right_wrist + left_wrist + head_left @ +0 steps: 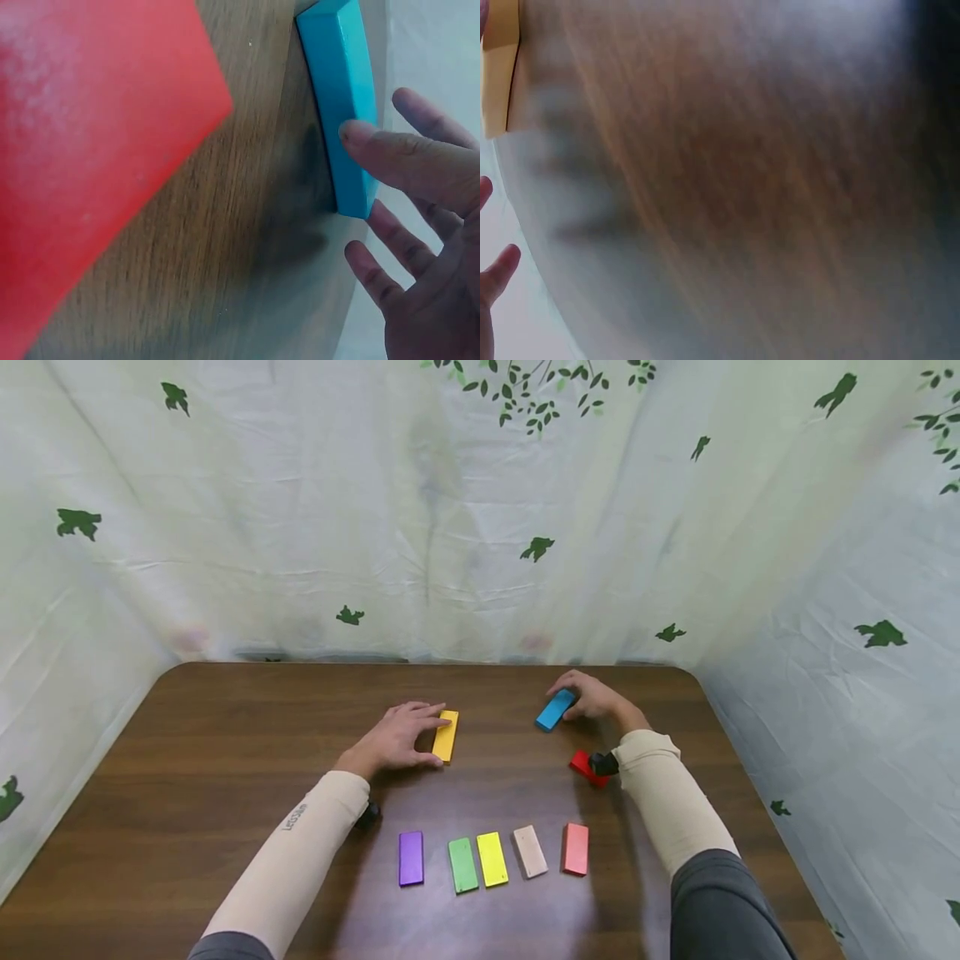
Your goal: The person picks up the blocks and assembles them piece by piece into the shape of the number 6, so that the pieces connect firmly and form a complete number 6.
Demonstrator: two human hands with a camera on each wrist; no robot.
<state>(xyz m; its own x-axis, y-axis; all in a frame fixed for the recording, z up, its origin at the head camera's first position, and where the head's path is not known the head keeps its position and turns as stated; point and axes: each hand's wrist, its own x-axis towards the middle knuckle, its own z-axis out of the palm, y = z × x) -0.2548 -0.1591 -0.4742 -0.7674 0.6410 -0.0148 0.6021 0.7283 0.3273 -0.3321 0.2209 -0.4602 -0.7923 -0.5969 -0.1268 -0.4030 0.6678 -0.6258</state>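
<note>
In the head view my left hand is at an orange-yellow block lying on the table left of centre. Its thumb touches the near end and a finger reaches over the block's top. The left wrist view catches only the block's end and a few fingertips. At the back right, my right hand pinches a blue block between thumb and fingers. From the right wrist, the thumb lies on the blue block, the other fingers spread beyond it. A red block sits below the right wrist, partly covered.
Nearer me, a loose row holds a purple block, a green block, a bright yellow block, a beige block and a coral block. White leaf-print curtains surround the brown table.
</note>
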